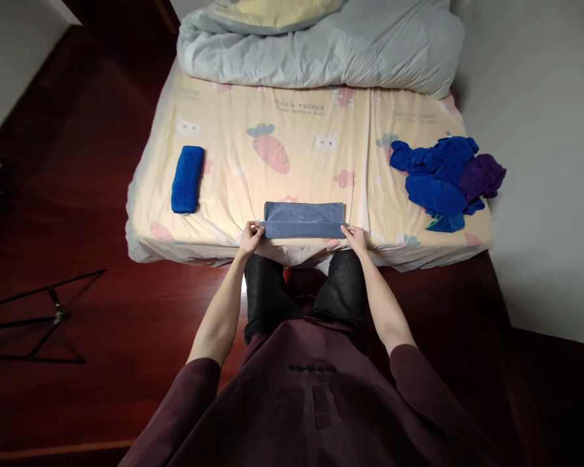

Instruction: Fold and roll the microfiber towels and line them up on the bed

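Note:
A grey-blue towel (304, 213) lies at the near edge of the bed, its near part folded over into a long strip. My left hand (252, 237) pinches the left end of that folded strip between thumb and fingers. At the opposite end, my right hand (355, 237) grips the right corner the same way. Farther left on the sheet rests a bright blue towel (187, 179), rolled or folded into a compact bundle. To the right is a crumpled heap of blue cloths (438, 175) with a purple cloth (484, 175) at its right side.
The bed (302, 139) has a yellow sheet printed with carrots and cats. A pale quilt (321, 52) and a yellow pillow (282, 13) lie at its far end. Black tripod legs (53, 318) stand on the dark red floor at left. A wall (540, 162) borders the right.

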`<action>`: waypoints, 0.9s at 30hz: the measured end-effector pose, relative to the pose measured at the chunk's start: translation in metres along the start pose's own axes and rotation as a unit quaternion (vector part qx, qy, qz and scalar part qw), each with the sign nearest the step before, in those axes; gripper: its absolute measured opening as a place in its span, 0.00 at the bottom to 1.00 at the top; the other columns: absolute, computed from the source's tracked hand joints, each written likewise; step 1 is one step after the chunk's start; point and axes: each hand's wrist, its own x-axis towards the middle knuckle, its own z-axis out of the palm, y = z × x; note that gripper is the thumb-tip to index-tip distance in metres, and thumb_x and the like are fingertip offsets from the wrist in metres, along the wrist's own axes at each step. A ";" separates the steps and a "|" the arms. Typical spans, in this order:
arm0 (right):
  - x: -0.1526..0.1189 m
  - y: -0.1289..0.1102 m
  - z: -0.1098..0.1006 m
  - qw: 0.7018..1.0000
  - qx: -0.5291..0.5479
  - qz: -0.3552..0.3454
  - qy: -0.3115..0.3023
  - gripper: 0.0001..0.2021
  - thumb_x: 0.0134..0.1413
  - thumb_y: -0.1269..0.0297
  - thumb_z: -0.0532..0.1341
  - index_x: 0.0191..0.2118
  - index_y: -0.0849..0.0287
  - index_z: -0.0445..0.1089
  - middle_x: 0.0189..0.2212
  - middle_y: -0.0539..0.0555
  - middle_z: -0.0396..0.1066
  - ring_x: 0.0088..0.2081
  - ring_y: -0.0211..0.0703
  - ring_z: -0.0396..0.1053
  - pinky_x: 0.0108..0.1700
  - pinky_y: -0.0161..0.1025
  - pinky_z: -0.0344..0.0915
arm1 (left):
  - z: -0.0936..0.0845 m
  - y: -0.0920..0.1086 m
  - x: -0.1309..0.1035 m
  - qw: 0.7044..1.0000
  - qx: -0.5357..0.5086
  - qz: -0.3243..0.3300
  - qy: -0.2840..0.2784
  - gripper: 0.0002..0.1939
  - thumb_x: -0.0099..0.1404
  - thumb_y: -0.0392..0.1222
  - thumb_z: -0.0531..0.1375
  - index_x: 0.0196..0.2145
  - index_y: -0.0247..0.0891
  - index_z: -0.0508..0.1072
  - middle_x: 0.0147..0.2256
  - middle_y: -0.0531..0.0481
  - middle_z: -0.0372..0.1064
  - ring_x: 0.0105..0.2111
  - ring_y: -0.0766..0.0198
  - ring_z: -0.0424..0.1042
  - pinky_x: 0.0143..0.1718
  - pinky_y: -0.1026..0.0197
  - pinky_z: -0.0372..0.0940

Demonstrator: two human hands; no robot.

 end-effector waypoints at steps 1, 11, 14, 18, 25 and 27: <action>0.000 -0.001 0.000 1.000 -0.005 0.004 0.000 0.35 0.50 0.24 0.59 0.19 0.51 0.51 0.18 0.45 0.48 0.24 0.38 0.51 0.27 0.37 0.49 | 0.000 0.000 0.000 1.000 -0.004 0.005 -0.003 0.20 0.59 0.55 0.64 0.41 0.43 0.62 0.24 0.60 0.61 0.24 0.68 0.60 0.29 0.64 0.55; 0.007 -0.005 0.003 1.000 -0.018 0.024 -0.004 0.33 0.53 0.31 0.62 0.17 0.51 0.51 0.17 0.46 0.48 0.23 0.37 0.50 0.26 0.37 0.50 | 0.000 0.002 -0.001 0.997 0.074 0.029 -0.013 0.14 0.60 0.52 0.60 0.36 0.44 0.60 0.21 0.60 0.58 0.22 0.66 0.57 0.29 0.62 0.53; 0.008 -0.004 0.004 0.999 -0.033 0.031 0.001 0.31 0.54 0.35 0.63 0.16 0.52 0.51 0.16 0.45 0.48 0.23 0.37 0.51 0.26 0.37 0.50 | 0.002 0.006 -0.002 0.992 0.119 0.038 -0.003 0.11 0.61 0.50 0.59 0.35 0.45 0.61 0.21 0.59 0.61 0.23 0.64 0.61 0.31 0.61 0.56; 0.009 -0.002 0.006 0.996 -0.074 0.039 0.019 0.29 0.55 0.42 0.65 0.16 0.52 0.52 0.15 0.45 0.50 0.22 0.36 0.53 0.27 0.37 0.49 | 0.007 0.012 -0.003 0.981 0.186 0.050 0.021 0.09 0.62 0.46 0.60 0.33 0.44 0.62 0.23 0.56 0.65 0.26 0.61 0.66 0.35 0.58 0.60; 0.012 0.000 0.006 0.992 -0.118 0.046 0.018 0.14 0.55 0.51 0.67 0.28 0.53 0.66 0.23 0.49 0.67 0.28 0.44 0.66 0.33 0.38 0.61 | 0.013 0.016 -0.011 0.959 0.268 0.072 0.052 0.07 0.65 0.46 0.60 0.37 0.43 0.65 0.33 0.45 0.70 0.38 0.50 0.71 0.44 0.50 0.65; 0.009 -0.001 0.008 0.988 -0.142 0.015 0.054 0.12 0.56 0.53 0.66 0.40 0.54 0.69 0.32 0.53 0.73 0.35 0.48 0.70 0.40 0.40 0.67 | 0.015 0.020 -0.017 0.944 0.305 0.103 0.076 0.08 0.65 0.44 0.60 0.40 0.42 0.68 0.40 0.39 0.71 0.45 0.45 0.70 0.50 0.46 0.64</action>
